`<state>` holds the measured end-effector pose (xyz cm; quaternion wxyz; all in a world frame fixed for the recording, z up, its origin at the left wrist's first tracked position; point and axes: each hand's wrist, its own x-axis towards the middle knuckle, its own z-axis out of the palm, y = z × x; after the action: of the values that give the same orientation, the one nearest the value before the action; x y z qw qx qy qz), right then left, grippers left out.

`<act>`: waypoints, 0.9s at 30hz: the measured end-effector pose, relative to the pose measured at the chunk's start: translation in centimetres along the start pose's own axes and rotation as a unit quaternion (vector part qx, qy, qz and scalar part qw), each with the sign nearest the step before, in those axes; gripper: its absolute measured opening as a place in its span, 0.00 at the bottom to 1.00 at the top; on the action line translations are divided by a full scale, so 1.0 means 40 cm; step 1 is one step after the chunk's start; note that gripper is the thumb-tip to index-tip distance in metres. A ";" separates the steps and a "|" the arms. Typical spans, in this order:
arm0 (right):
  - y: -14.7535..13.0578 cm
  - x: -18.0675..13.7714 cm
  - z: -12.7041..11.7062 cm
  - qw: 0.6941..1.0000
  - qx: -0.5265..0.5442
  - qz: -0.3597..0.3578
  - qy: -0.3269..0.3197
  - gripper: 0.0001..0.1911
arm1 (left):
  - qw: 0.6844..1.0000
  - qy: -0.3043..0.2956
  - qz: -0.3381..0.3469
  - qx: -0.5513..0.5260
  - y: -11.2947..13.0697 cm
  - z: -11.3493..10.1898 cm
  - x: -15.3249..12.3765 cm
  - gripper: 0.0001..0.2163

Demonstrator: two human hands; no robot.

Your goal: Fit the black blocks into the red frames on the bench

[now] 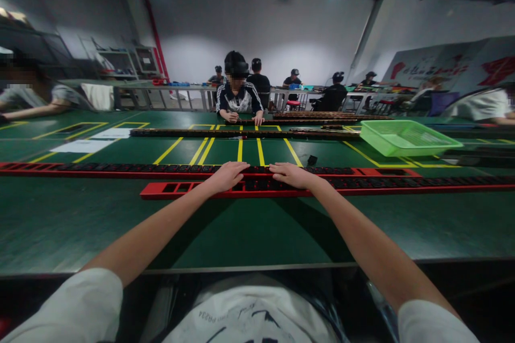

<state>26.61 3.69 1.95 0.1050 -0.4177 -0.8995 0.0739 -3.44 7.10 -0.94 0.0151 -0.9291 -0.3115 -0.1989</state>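
Note:
Two long red strips with rows of slots lie side by side across the green table. Black pieces fill many slots of the farther red strip [28,171] and of the nearer red strip [155,191]; a few slots at the nearer one's left end look bare. My left hand [228,176] rests palm down over the strips, fingers stretched out toward the middle. Mirroring it, my right hand [291,174] lies flat across them, a short gap away. Neither hand visibly holds anything. Beyond my right hand, a small black piece [311,160] sits on the table.
The green table [249,236] carries yellow tape lines. A light green basket [406,142] stands at the right, near long dark strips [181,133]. White sheets [82,146] lie at left. A person [239,99] sits opposite; other people are at both sides and behind.

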 end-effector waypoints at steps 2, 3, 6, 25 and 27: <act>0.002 0.001 0.002 1.000 0.001 -0.001 0.011 0.25 | 1.000 0.001 -0.002 0.001 0.003 -0.003 -0.001 0.21; 0.003 0.000 0.003 1.000 0.003 -0.002 0.020 0.25 | 1.000 0.001 -0.003 0.002 0.004 -0.004 -0.002 0.21; 0.008 -0.005 0.001 0.999 0.005 -0.004 0.046 0.24 | 1.000 -0.001 -0.007 0.003 0.007 -0.007 -0.004 0.21; -0.001 -0.003 0.006 0.998 -0.036 -0.016 0.047 0.23 | 1.000 -0.005 -0.005 0.002 -0.004 0.002 -0.002 0.20; -0.002 -0.004 0.003 0.998 -0.032 -0.013 0.045 0.22 | 1.000 -0.006 -0.003 0.004 -0.005 0.002 -0.002 0.20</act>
<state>26.64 3.51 1.81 0.1328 -0.4123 -0.9010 0.0253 -3.57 7.22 -1.07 0.0166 -0.9291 -0.3155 -0.1925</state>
